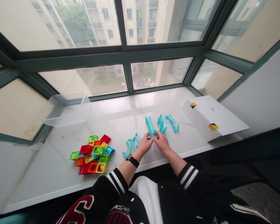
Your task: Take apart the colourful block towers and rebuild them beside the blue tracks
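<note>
My left hand point(145, 144) and my right hand point(162, 141) meet at the near end of a straight, clear turquoise track piece point(150, 125). Fingers of both hands are closed on that end, and the piece points away from me toward the window. Just right of it lie a curved turquoise track piece point(162, 123) and a narrower turquoise track piece point(172, 123). Left of my left hand, beside the watch on that wrist, rest more turquoise track pieces point(131, 145), partly overlapping.
A heap of red, orange, yellow, green and blue hollow blocks point(93, 154) sits at the left. Behind it stands a clear plastic bin point(67, 119). A white box point(214, 116) with yellow-black tabs is at the right. Framed windows border the white marble-look ledge point(116, 116).
</note>
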The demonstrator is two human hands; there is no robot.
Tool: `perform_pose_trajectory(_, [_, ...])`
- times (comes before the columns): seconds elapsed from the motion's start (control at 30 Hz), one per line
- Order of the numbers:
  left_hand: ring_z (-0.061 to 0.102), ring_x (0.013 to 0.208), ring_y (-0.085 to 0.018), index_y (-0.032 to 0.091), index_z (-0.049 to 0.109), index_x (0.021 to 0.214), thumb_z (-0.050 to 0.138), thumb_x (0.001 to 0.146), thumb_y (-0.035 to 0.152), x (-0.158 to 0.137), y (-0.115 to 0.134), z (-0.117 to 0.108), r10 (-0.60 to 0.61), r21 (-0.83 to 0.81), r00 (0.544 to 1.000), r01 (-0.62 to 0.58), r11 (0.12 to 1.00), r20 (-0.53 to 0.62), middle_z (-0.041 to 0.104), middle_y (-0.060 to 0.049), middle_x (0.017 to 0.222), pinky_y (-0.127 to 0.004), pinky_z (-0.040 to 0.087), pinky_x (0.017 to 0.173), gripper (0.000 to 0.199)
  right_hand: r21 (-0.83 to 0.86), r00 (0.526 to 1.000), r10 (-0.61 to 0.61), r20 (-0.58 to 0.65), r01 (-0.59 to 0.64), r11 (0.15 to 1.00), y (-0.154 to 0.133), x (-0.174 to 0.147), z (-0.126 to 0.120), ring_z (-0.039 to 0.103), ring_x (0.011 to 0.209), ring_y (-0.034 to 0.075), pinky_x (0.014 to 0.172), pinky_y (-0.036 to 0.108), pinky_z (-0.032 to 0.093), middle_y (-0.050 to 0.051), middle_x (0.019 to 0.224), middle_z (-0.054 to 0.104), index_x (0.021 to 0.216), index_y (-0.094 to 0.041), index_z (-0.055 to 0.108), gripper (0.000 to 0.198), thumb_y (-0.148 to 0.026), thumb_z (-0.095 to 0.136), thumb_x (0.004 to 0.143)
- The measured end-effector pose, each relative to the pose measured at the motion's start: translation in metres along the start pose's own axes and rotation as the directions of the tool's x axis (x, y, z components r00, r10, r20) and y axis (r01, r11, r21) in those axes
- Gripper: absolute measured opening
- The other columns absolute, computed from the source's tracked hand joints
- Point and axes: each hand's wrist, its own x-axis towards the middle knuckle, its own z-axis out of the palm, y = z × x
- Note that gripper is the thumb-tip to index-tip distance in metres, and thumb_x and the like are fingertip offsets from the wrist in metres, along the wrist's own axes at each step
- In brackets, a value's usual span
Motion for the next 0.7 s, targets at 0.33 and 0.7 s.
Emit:
perform_pose_trajectory(0.33, [0.062, 0.135, -0.035, 0.02, 0.043, 0.162, 0.082, 0.085, 0.05, 0.002, -0.003, 0.001, -0.004, -0.08, 1.0, 0.003, 0.997, -0.01, 0.044, -0.024, 0.167, -0.051, 0.05, 0.113, 0.091, -0.037, 1.0, 0.007, 0.017, -0.007, 0.999, 0.001, -0.002, 0.001, 0.078, 0.109, 0.029, 0.107, 0.045, 0.058, 0.012, 0.137, 0.075, 0.146, -0.022, 0.065, 0.054, -0.02, 0.065, 0.092])
perform_pose_trajectory(0.7, [0.07, 0.11, -0.025, 0.024, 0.066, 0.141, 0.073, 0.092, 0.041, -0.037, 0.018, -0.054, 0.171, -0.059, 0.976, -0.18, 0.982, -0.134, 0.065, -0.015, 0.149, -0.044, 0.06, 0.095, 0.052, 0.095, 0.984, -0.158, -0.08, 0.165, 0.982, 0.03, -0.022, 0.011, 0.076, 0.102, 0.027, 0.093, 0.045, 0.065, 0.012, 0.133, 0.075, 0.146, -0.022, 0.062, 0.057, -0.02, 0.054, 0.089])
